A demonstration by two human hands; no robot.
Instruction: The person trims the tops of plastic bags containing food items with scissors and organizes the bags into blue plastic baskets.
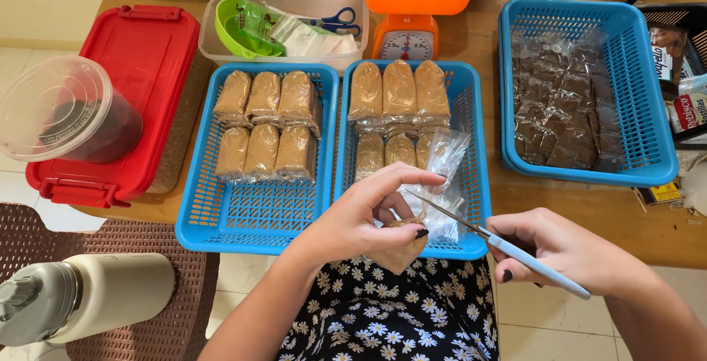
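My left hand (372,214) pinches a small clear plastic bag (442,177) of brown powder at its neck, above the front edge of the middle blue basket (475,177). The filled bottom of the bag (398,256) hangs below my fingers over my lap. My right hand (567,250) grips pale blue-handled scissors (515,254), whose blades reach left to the bag's neck. Whether the blades are cutting cannot be told.
The left blue basket (250,217) and the middle one hold rows of filled brown bags. The right blue basket (655,103) holds dark packets. Behind stand an orange scale (412,7), a clear tub (221,44), a red box (155,59) and a beige bottle (88,295).
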